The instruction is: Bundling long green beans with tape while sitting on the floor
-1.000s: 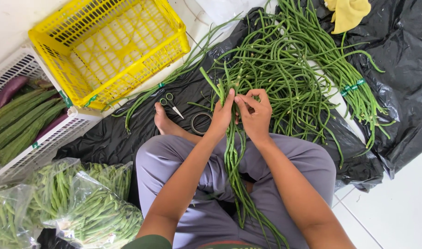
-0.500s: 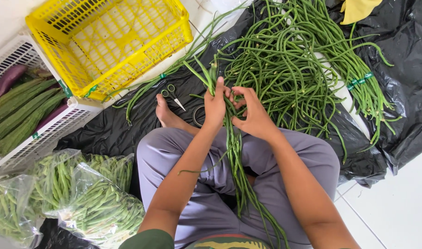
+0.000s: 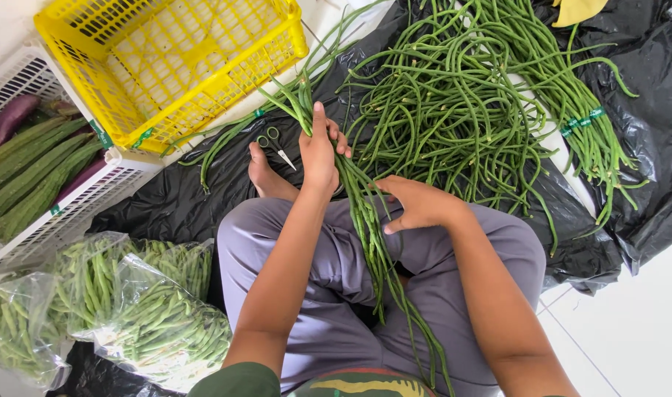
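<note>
Beans gathered into a bundle over my lap

Lap first: I sit cross-legged in grey trousers, and the bundle of long beans (image 3: 365, 220) runs from my knees up past my left hand (image 3: 320, 151), which is closed around its upper part, tips pointing toward the crate. My right hand (image 3: 417, 202) is just beside the bundle lower down, fingers loosely curled and half open; I cannot tell whether it touches the beans. To do this well, I judge the grip should stay firm near the top while the other hand evens the strands, so the ends line up and nothing slips out below.

At my left knee lie clear plastic bags (image 3: 130, 309) stuffed with short green beans, soft and bulging, no label I can make out. Small scissors (image 3: 275, 145) rest on the black plastic sheet (image 3: 167, 209) beside my bare foot (image 3: 266, 176).

Farther out, the loose heap of long beans (image 3: 453, 103) spreads across the sheet; a tied bunch (image 3: 586, 132) at the right edge carries a narrow green band. To the left stands a white crate (image 3: 93, 198) with long green gourds and purple vegetables, and beyond it an open yellow crate (image 3: 167, 66) with a green tag at its corner.
</note>
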